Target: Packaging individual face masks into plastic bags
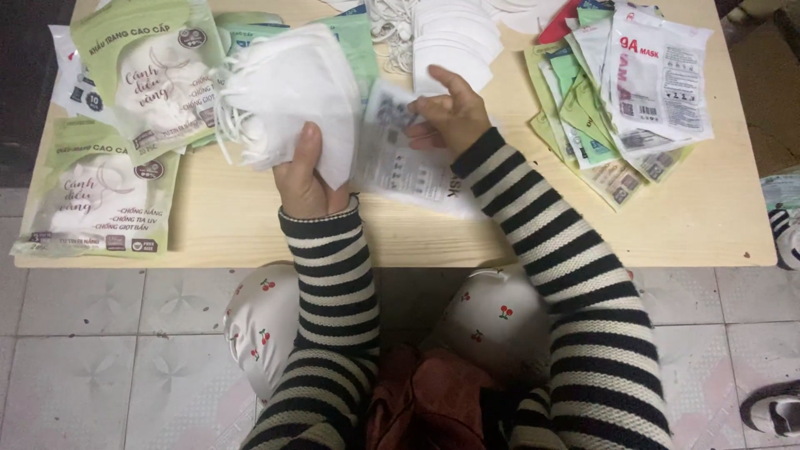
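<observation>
Knees in white cloth with small red cherries sit nearest, above a pale tiled floor, with striped sleeves reaching forward to a low wooden table. At the table's near middle, the left hand is closed around a stack of white folded masks, thumb pressed on the front, ear loops trailing off to the left. Just beside it, the right hand pinches the upper part of a clear printed pouch lying flat on the wood; whether its mouth is open cannot be told.

A good way to handle this, as I judge it: keep the stack squared and the loops tucked against it, since loose loops look likely to snag on a pouch edge, and lift one wall of the pouch so the stack has a clean gap.

Farther off, filled green packets lie at the left, a fan of empty pouches at the right, and more loose white masks at the far edge.
</observation>
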